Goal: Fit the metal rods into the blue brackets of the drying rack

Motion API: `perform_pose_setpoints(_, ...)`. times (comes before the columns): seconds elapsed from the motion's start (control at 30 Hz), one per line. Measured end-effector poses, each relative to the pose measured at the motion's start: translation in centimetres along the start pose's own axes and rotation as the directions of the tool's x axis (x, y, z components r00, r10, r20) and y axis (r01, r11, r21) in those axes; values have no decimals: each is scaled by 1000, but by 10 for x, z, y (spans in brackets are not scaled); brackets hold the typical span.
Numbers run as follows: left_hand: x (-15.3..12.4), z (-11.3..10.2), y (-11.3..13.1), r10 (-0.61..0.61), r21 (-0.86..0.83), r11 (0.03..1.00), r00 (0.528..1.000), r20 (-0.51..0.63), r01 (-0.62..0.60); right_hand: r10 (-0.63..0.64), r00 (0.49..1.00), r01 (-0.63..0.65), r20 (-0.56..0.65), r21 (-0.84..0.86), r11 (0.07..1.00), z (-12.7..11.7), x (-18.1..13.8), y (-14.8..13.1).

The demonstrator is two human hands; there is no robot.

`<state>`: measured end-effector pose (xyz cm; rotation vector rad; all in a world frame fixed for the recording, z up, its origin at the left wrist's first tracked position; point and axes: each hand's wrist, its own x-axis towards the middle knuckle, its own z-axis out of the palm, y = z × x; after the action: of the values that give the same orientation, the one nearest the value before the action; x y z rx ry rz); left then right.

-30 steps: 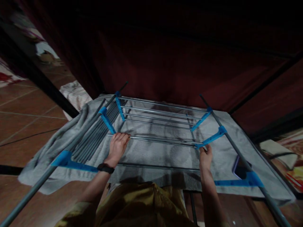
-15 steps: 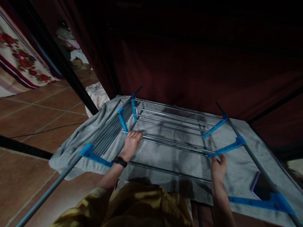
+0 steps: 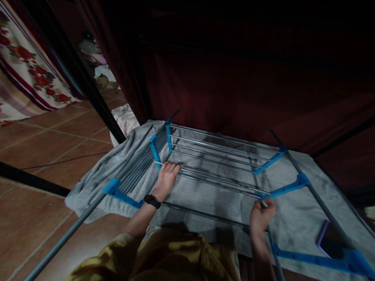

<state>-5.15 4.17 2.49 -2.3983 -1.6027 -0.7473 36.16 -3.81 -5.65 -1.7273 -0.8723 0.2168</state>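
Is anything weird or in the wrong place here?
Yes. A phone lies on the grey towel under the drying rack, by a blue bracket, an odd spot. Both hands grip rack rods.

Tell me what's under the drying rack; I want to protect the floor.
A grey towel lies spread under the rack, on the tiled floor. The floor beneath the towel is hidden.

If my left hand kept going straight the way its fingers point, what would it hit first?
The left hand already rests on a front rod. Going on forward, it would probably meet the next parallel rods of the drying rack, though depth is unclear.
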Motion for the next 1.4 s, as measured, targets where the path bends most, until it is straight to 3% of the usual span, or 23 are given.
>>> perform_pose_setpoints(0.03, 0, -1, 1, -5, 0, 1000, 1000, 2, 5, -47, 999, 47, -5, -12, 999, 6, -11, -8)
perform_pose_setpoints(0.07, 0, -1, 2, -9, -2, 1000, 1000, 0, 9, -147, 987, 148, 68, -21, 989, 13, -20, -18)
perform_pose_setpoints(0.13, 1, -2, 3, -18, -13, 1000, 1000, -8, 18, -347, 911, 359, 223, -12, 933, 27, -36, -38)
perform_pose_setpoints(0.23, 1, -2, 5, -33, -15, 999, 999, -13, 33, -541, 768, 572, 343, 12, 820, 51, -48, -65)
perform_pose_setpoints(0.37, 2, -2, 5, -29, 23, 999, 1000, -2, 29, -660, 601, 744, 451, -15, 668, 81, -54, -91)
perform_pose_setpoints(0.47, 3, -2, 5, -33, 15, 999, 999, 3, 33, -682, 527, 809, 507, -53, 585, 98, -55, -104)
perform_pose_setpoints(0.6, 3, -1, 6, -49, -34, 998, 999, -16, 48, -653, 509, 833, 561, -130, 537, 108, -49, -112)
perform_pose_setpoints(0.67, 0, 1, 6, -78, -78, 994, 994, -76, 72, -648, 500, 839, 574, -139, 525, 110, -45, -113)
perform_pose_setpoints(0.73, -7, 5, 4, -181, -137, 978, 967, -178, 157, -651, 491, 844, 579, -133, 519, 110, -42, -112)
perform_pose_setpoints(0.8, -15, 10, -3, -354, -228, 928, 887, -296, 295, -654, 485, 846, 581, -123, 519, 110, -40, -111)
perform_pose_setpoints(0.87, -22, 17, -15, -538, -358, 836, 751, -383, 416, -652, 487, 843, 581, -117, 526, 111, -40, -111)
perform_pose_setpoints(0.93, -24, 24, -31, -679, -506, 725, 611, -407, 468, -644, 495, 835, 584, -116, 537, 111, -40, -111)
perform_pose_setpoints(1.0, -21, 31, -46, -757, -631, 631, 537, -373, 451, -637, 500, 830, 587, -116, 545, 111, -40, -111)
perform_pose_setpoints(1.17, -3, 39, -64, -825, -844, 430, 519, -224, 319, -649, 490, 837, 582, -108, 536, 111, -41, -111)
perform_pose_setpoints(1.23, 3, 37, -67, -830, -899, 346, 534, -160, 269, -645, 492, 836, 584, -109, 538, 111, -41, -111)
perform_pose_setpoints(1.33, 8, 33, -70, -825, -934, 251, 560, -71, 252, -638, 496, 833, 589, -116, 541, 111, -41, -111)
perform_pose_setpoints(1.4, 9, 32, -71, -842, -946, 203, 539, -37, 251, -642, 497, 833, 584, -115, 540, 110, -41, -111)
